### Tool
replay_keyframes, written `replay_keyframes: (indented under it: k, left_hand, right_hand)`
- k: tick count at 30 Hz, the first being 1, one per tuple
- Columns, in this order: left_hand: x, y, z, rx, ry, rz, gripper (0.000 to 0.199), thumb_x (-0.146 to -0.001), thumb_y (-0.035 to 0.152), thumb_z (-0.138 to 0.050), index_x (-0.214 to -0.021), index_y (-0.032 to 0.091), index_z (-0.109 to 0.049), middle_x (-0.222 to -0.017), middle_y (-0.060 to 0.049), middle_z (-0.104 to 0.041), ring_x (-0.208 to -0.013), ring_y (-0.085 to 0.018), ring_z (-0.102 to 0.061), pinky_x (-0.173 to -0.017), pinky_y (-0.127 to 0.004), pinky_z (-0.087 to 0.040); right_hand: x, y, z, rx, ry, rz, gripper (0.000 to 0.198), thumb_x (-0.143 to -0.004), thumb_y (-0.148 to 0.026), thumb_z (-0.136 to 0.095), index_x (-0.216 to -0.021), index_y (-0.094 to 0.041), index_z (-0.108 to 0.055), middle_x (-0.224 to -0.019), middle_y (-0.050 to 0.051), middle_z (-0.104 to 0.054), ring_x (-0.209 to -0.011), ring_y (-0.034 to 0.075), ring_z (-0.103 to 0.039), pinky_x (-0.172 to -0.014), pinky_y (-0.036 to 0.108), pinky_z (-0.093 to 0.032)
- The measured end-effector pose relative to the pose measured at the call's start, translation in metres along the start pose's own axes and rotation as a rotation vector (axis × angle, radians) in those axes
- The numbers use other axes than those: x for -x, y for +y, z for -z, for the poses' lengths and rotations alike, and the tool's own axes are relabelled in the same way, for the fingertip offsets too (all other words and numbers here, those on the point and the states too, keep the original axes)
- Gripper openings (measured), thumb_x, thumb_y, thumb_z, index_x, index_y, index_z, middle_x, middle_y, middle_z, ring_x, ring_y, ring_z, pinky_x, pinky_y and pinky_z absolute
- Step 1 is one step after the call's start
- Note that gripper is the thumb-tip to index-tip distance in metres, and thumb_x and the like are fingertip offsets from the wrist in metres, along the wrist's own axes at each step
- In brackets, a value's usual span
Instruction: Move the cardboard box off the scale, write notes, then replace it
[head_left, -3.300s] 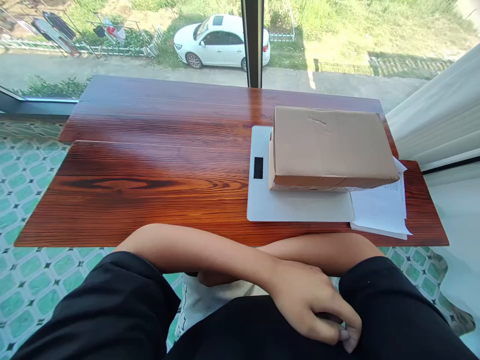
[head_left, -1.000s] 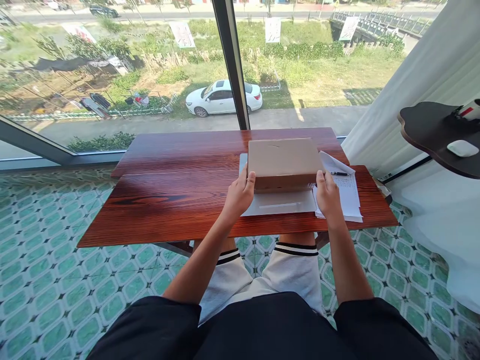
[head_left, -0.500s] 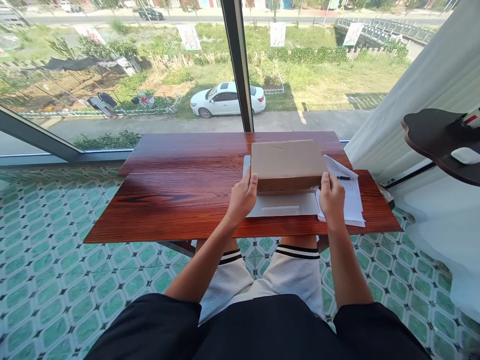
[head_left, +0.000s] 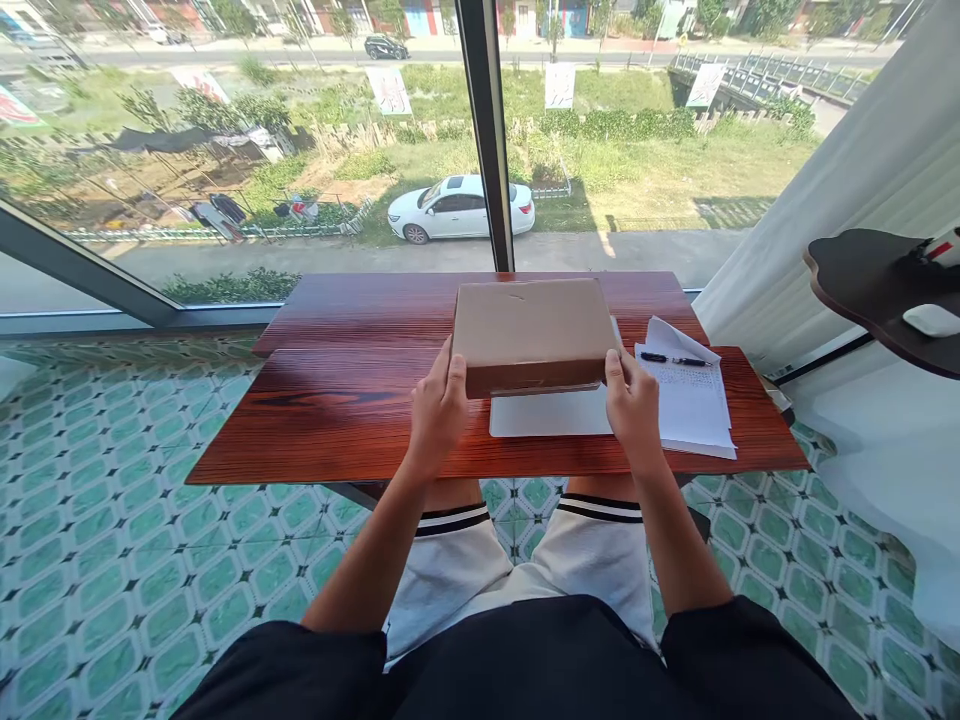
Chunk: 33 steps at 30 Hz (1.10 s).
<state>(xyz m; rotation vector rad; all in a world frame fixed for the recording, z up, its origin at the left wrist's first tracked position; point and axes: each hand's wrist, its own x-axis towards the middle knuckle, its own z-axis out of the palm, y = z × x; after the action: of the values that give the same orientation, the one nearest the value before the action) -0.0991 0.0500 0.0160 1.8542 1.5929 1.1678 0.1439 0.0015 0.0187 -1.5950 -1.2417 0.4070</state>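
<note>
A closed brown cardboard box (head_left: 534,320) is held up between my two hands above the table. My left hand (head_left: 441,405) grips its left side, thumb on the front corner. On the opposite side my right hand (head_left: 631,400) clasps the right front corner, thumb in front as well. Beneath the box lies a flat, pale grey-white panel (head_left: 551,415), perhaps a closed laptop; the box covers its back part. Just right of my right hand are white paper sheets (head_left: 694,410) with handwriting, and a black pen (head_left: 675,360) rests across them.
The reddish-brown wooden table (head_left: 330,400) spans two boards at slightly different positions. At the right a dark shelf (head_left: 862,280) with a white mouse-like object (head_left: 932,320) juts out beside a white curtain (head_left: 810,200). A window stands behind the table.
Both my hands have carried the box to the left, off the sheets' side. More of the papers and the whole pen now show. The view has tilted slightly.
</note>
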Motion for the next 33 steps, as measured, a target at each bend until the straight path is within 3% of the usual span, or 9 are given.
replay_keyframes:
  k: [4,6,11,16,22,33]
  left_hand:
    - [0.001,-0.012,0.026,-0.026,0.131,0.073,0.056,-0.1,0.053,-0.031,-0.139,0.025,-0.06,-0.139,-0.011,-0.065,-0.131,-0.026,-0.059,-0.112,-0.045,-0.045]
    - [0.0,-0.015,0.04,-0.062,0.19,0.121,0.054,-0.099,0.05,-0.032,-0.135,0.024,-0.063,-0.141,-0.011,-0.064,-0.136,-0.028,-0.055,-0.117,-0.045,-0.04]
    - [-0.002,-0.026,0.073,-0.176,0.269,0.247,0.054,-0.098,0.045,-0.03,-0.133,0.023,-0.064,-0.141,-0.013,-0.064,-0.131,-0.033,-0.058,-0.111,-0.05,-0.042]
    - [-0.001,-0.052,0.096,-0.222,0.337,0.306,0.051,-0.098,0.044,-0.03,-0.135,0.029,-0.063,-0.141,-0.005,-0.064,-0.128,-0.032,-0.058,-0.106,-0.047,-0.043]
    - [0.009,-0.081,0.108,-0.244,0.379,0.378,0.048,-0.097,0.044,-0.032,-0.126,0.031,-0.068,-0.136,0.001,-0.068,-0.119,-0.03,-0.061,-0.098,-0.043,-0.047]
    - [0.018,-0.103,0.113,-0.276,0.393,0.469,0.052,-0.096,0.042,-0.033,-0.132,0.024,-0.065,-0.139,-0.007,-0.066,-0.123,-0.034,-0.06,-0.1,-0.048,-0.047]
  right_hand:
    - [0.007,-0.018,-0.022,-0.1,-0.083,0.017,0.052,-0.102,-0.052,-0.038,-0.133,-0.021,-0.067,-0.134,0.009,-0.065,-0.122,0.028,-0.064,-0.102,0.041,-0.049]
    - [0.011,-0.028,-0.034,-0.138,-0.129,0.019,0.051,-0.102,-0.05,-0.038,-0.135,-0.022,-0.066,-0.138,0.007,-0.062,-0.126,0.028,-0.062,-0.102,0.041,-0.051]
    - [0.023,-0.046,-0.063,-0.203,-0.236,0.036,0.05,-0.103,-0.046,-0.039,-0.137,-0.021,-0.065,-0.143,0.006,-0.058,-0.127,0.027,-0.062,-0.099,0.037,-0.055]
    - [0.035,-0.055,-0.09,-0.21,-0.349,0.058,0.05,-0.104,-0.044,-0.038,-0.143,-0.022,-0.06,-0.149,0.002,-0.052,-0.132,0.027,-0.058,-0.104,0.037,-0.052]
    - [0.045,-0.057,-0.115,-0.196,-0.439,0.061,0.049,-0.104,-0.04,-0.04,-0.145,-0.018,-0.058,-0.152,0.004,-0.047,-0.141,0.024,-0.049,-0.112,0.036,-0.046]
    - [0.055,-0.054,-0.133,-0.164,-0.484,0.08,0.049,-0.105,-0.037,-0.042,-0.144,-0.012,-0.058,-0.15,0.008,-0.049,-0.14,0.024,-0.05,-0.115,0.032,-0.043]
